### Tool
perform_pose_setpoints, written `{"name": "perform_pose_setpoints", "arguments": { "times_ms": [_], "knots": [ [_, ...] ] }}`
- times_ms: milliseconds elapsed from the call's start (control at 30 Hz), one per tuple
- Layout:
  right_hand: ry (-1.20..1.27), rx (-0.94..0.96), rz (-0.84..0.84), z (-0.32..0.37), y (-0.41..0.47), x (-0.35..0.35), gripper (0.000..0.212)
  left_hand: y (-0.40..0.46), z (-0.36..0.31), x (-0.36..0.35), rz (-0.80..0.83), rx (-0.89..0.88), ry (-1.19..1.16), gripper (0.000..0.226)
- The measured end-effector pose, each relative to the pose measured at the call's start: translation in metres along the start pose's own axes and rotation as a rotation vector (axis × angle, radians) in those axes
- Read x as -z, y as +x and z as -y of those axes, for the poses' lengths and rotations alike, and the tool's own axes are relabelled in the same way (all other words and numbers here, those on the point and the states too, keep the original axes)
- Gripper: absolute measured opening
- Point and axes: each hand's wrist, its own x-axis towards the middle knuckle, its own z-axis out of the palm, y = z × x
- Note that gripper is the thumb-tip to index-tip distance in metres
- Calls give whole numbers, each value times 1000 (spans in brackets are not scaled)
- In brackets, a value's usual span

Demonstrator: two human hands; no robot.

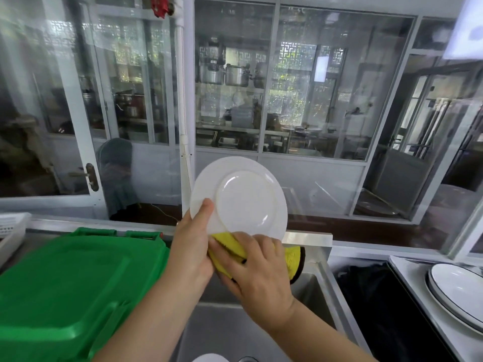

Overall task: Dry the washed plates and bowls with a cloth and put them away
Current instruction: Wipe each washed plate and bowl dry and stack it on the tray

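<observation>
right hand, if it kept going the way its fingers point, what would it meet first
The right hand points up-left; it would probably meet the left hand, which holds the white plate, almost at once, with the yellow cloth between them.

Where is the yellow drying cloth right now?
In the head view, centre: the yellow cloth with a dark edge is under the right hand, pressed against the lower rim of the round white plate.

The scene is lit evenly by soft daylight admitted through the glass partitions (313, 82) ahead. Reflections and haze are carried across the panes, so the room behind is seen dimly and without detail. Mild glare is shown on the white plate (245, 199). Straight frames are bowed toward the edges by wide-angle distortion. Slight blur is noted at the corners; only faint shadows are cast.
</observation>
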Motion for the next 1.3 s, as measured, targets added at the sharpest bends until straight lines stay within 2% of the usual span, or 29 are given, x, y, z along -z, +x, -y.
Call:
{"name": "perform_pose_setpoints", "arguments": {
  "times_ms": [133,233,300,433,500,600,700,833,933,1100,1200,1300],
  "knots": [
    [18,27,-36,-3,-6,-2,40,2,-7,6,20,26,-61,22],
    [38,29,7,-18,-22,-1,43,5,-16,17,32,-9,-32,20],
    [81,-47,38,-30,-32,0,47,6,-24,25,49,-23,-17,17],
    [181,-318,37,-45,-22,2,43,2,-29,42,73,-22,84,12],
    [173,-368,46,-47,-7,4,43,-1,-26,48,61,-27,148,13],
    [81,-314,98,-39,19,8,44,-3,-21,52,61,-37,191,10],
    [6,-226,119,-16,36,6,44,-6,-15,54,107,-19,249,22],
    [29,-102,165,19,29,1,42,-6,-14,56,120,8,218,16],
    [85,-46,226,24,4,3,41,-1,-18,60,121,2,202,21],
    [98,-67,266,2,-33,19,43,2,-6,58,127,37,207,20],
    [27,-113,269,-21,-47,31,42,-1,4,49,176,70,216,24],
    [-52,-149,282,-44,-53,43,39,-3,14,35,213,132,233,18]
  ]
}}
